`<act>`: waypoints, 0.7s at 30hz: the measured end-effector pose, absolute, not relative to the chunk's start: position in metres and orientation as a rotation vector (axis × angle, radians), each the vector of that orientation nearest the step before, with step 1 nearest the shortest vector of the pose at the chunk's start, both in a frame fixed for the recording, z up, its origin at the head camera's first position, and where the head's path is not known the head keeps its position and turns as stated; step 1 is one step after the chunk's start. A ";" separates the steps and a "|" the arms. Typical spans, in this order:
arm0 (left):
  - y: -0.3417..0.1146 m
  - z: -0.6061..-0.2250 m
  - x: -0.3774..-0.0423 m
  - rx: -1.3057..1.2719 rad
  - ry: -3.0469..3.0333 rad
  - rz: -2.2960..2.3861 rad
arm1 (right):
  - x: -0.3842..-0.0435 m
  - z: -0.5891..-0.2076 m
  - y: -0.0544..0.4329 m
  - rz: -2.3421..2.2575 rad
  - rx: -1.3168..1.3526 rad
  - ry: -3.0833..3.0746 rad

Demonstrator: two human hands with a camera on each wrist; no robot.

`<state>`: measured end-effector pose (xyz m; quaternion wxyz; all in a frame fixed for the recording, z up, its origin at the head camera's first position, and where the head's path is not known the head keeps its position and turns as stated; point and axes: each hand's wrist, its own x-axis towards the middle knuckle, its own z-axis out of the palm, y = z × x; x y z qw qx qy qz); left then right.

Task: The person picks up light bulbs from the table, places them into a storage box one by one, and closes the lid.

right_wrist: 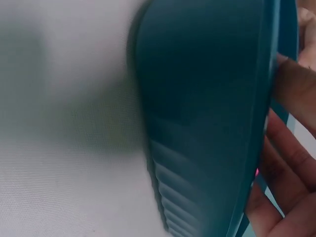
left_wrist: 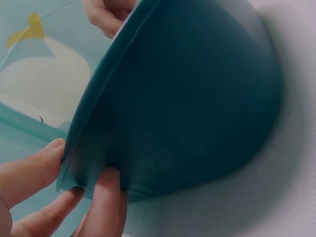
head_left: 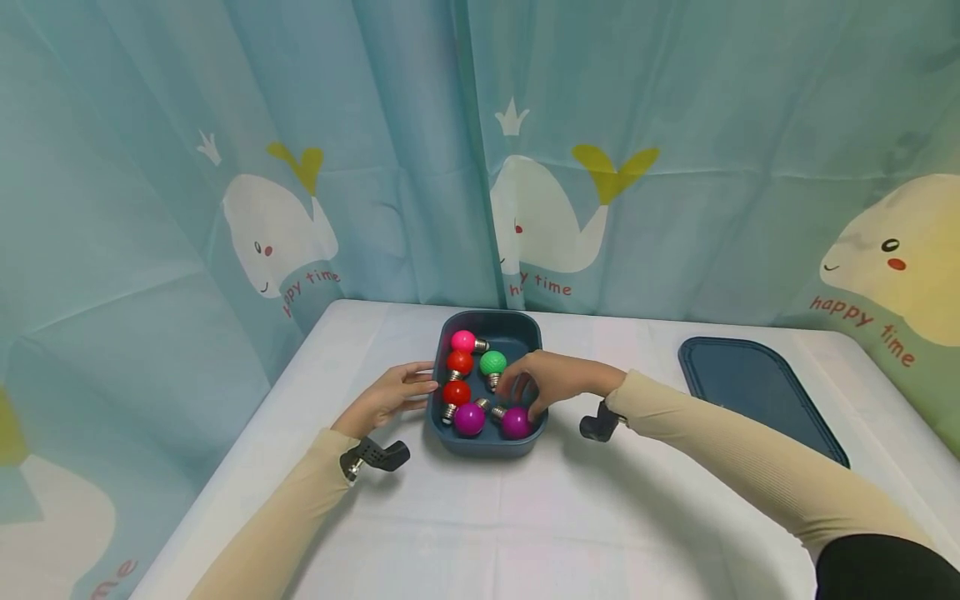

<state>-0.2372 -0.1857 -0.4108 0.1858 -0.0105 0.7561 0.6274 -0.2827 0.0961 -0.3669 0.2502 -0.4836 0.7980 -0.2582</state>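
Observation:
A dark blue rectangular box (head_left: 487, 446) holds several small round light bulbs. Pink (head_left: 462, 341) and red bulbs (head_left: 460, 362) lie along its left side, a green bulb (head_left: 492, 363) near the middle, and purple bulbs (head_left: 469, 419) at the front. My left hand (head_left: 390, 394) touches the box's left side with fairly straight fingers; in the left wrist view, fingertips (left_wrist: 106, 185) rest against the outer wall. My right hand (head_left: 551, 379) reaches over the right rim, fingers bent and apart, thumb beside the front-right purple bulb (head_left: 516, 423). The rim hides its fingertips in the right wrist view.
The box stands on a white-covered table (head_left: 450, 525). To the right lies a dark blue flat lid or tray (head_left: 757, 387). A pale blue curtain (head_left: 420, 167) printed with whales hangs behind and at the left. Both wrists carry black camera mounts.

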 end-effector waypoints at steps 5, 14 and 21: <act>-0.186 -0.410 -0.237 -0.037 2.129 1.772 | -0.288 -0.368 0.103 -0.818 -1.293 2.137; -0.190 -0.403 -0.236 -0.024 2.135 1.792 | -0.295 -0.362 0.125 -1.001 -1.248 2.149; -0.188 -0.381 -0.235 -0.011 2.235 1.902 | -0.297 -0.349 0.154 -1.074 -1.233 2.226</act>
